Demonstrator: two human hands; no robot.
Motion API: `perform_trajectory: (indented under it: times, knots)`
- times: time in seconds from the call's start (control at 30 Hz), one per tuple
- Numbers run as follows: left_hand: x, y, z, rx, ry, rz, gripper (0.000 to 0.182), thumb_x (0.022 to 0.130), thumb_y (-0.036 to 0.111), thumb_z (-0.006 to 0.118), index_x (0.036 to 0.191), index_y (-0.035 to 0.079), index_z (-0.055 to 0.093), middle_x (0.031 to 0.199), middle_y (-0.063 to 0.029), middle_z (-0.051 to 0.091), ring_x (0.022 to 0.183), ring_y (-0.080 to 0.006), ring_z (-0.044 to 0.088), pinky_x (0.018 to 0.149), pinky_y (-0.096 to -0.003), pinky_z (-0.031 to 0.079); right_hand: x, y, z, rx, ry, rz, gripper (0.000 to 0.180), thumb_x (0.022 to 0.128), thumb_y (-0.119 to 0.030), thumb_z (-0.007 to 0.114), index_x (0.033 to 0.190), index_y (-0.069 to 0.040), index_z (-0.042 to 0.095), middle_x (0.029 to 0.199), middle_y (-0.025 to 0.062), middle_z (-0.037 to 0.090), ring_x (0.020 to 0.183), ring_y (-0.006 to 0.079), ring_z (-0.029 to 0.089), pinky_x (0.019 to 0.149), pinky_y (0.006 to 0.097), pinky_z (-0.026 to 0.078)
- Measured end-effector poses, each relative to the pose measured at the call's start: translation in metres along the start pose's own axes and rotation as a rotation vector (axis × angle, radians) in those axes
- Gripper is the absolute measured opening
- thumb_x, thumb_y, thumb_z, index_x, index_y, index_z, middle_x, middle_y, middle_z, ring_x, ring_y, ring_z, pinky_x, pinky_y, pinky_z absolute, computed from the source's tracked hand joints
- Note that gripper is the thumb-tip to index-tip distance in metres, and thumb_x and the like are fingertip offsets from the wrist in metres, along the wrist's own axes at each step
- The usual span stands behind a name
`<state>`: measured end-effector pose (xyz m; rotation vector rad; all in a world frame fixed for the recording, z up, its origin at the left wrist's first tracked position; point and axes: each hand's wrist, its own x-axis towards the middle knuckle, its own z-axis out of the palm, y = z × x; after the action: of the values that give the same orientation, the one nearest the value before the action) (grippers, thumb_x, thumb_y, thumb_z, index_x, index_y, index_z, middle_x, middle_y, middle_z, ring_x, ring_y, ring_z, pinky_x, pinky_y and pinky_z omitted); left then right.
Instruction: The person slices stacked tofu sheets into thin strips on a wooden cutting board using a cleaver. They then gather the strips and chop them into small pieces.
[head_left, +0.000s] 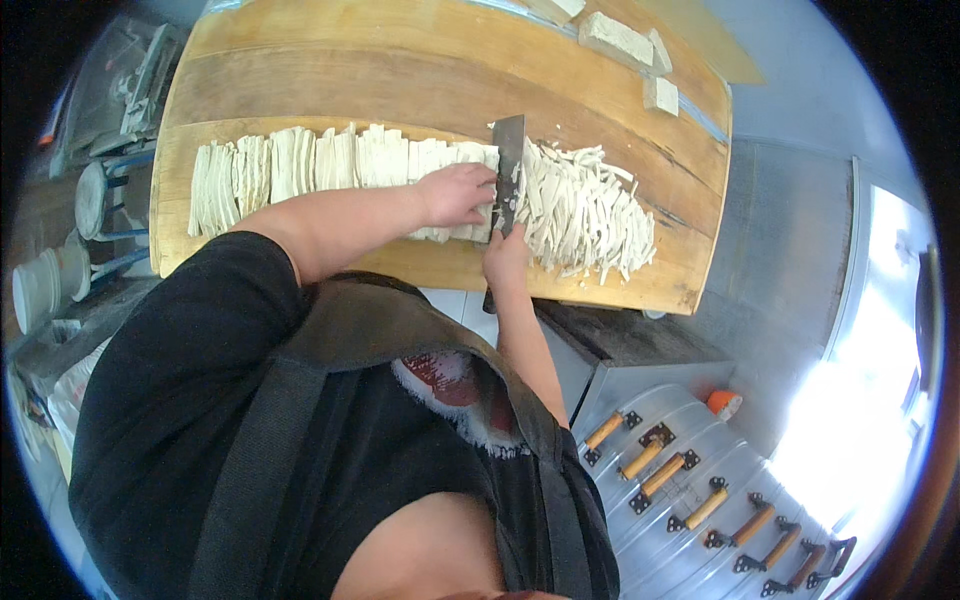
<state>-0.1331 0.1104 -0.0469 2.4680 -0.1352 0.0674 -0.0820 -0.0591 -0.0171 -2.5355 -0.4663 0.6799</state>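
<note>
My left hand (459, 195) lies flat on the right end of a long row of pale, upright food slices (330, 161), fingers against the cleaver side. In my right hand (508, 259) is a cleaver, its wide dark blade (510, 154) pointing away from me. The blade stands between the row of slices and a loose heap of thin cut strips (589, 214) on its right. Small pale bits cling to the blade. All of this rests on a wooden tabletop (300, 82).
Several off-white blocks (615, 39) lie along the table's far right side. To my lower right are metal lids with wooden handles (664, 474) and an orange object (724, 405). A round stool (91, 201) and white buckets (37, 291) stand left of the table.
</note>
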Motion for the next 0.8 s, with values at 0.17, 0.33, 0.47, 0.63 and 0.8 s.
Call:
perform_trajectory:
  times: [0.17, 0.33, 0.47, 0.63, 0.8]
  knots:
    - [-0.009, -0.002, -0.001, -0.008, 0.115, 0.092, 0.039, 0.072, 0.027, 0.073, 0.103, 0.006, 0.061, 0.125, -0.0171, 0.050, 0.117, -0.0359, 0.047, 0.099, -0.0422, 0.041, -0.044, -0.013, -0.037, -0.097, -0.014, -0.041, 0.027, 0.091, -0.013, 0.049, 0.109, 0.005, 0.042, 0.093, 0.0338, 0.059, 0.090, 0.0502, 0.057, 0.078, 0.0549, 0.043]
    - [-0.009, -0.001, 0.003, 0.007, 0.061, 0.053, 0.036, 0.073, 0.026, 0.072, 0.102, 0.006, 0.061, 0.123, -0.0164, 0.051, 0.115, -0.0353, 0.048, 0.097, -0.0420, 0.043, -0.050, -0.027, -0.032, -0.183, -0.128, -0.001, 0.024, 0.088, -0.008, 0.049, 0.105, 0.007, 0.042, 0.092, 0.0353, 0.059, 0.090, 0.0508, 0.057, 0.077, 0.0536, 0.045]
    - [-0.004, -0.001, 0.002, 0.018, -0.035, 0.006, 0.037, 0.074, 0.025, 0.071, 0.104, 0.007, 0.060, 0.124, -0.0165, 0.050, 0.115, -0.0350, 0.048, 0.097, -0.0415, 0.043, -0.013, -0.026, 0.005, -0.169, -0.062, -0.022, 0.020, 0.084, -0.005, 0.048, 0.101, 0.004, 0.043, 0.088, 0.0352, 0.059, 0.088, 0.0504, 0.058, 0.075, 0.0541, 0.045]
    - [-0.011, -0.004, -0.004, 0.049, 0.069, 0.074, 0.042, 0.073, 0.027, 0.072, 0.106, 0.007, 0.058, 0.125, -0.0161, 0.050, 0.117, -0.0350, 0.047, 0.099, -0.0424, 0.041, -0.022, -0.019, -0.015, -0.108, -0.010, -0.051, 0.023, 0.087, -0.007, 0.048, 0.107, 0.002, 0.042, 0.089, 0.0327, 0.061, 0.087, 0.0498, 0.058, 0.076, 0.0539, 0.046]
    - [-0.018, 0.001, 0.001, 0.056, 0.185, 0.005, 0.045, 0.071, 0.030, 0.073, 0.108, 0.007, 0.059, 0.124, -0.0159, 0.050, 0.119, -0.0341, 0.047, 0.100, -0.0424, 0.040, -0.059, -0.032, -0.039, -0.219, -0.094, -0.017, 0.022, 0.088, -0.007, 0.046, 0.107, 0.005, 0.043, 0.085, 0.0331, 0.060, 0.087, 0.0492, 0.059, 0.076, 0.0545, 0.046]
